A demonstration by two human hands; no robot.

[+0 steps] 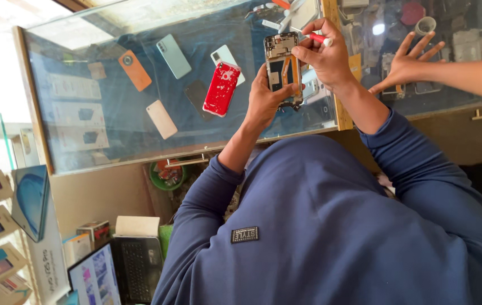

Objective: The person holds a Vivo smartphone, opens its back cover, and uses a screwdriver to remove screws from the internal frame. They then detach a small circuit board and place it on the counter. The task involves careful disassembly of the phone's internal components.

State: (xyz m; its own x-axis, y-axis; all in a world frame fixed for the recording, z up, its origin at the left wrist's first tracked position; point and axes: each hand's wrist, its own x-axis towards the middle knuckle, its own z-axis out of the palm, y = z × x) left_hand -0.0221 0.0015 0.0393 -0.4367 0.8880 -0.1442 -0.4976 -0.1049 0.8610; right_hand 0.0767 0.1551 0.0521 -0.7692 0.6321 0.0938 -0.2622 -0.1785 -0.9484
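Head view: opened phone [282, 68] upright, lengthwise

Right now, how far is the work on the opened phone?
Done: the phone has its back cover off, so the inner parts and an orange strip show. In hand: the left hand grips it above the glass counter, while the right hand holds a red-handled tool at its top corner. Left: the phone is not closed; a red back cover lies on the glass beside it.
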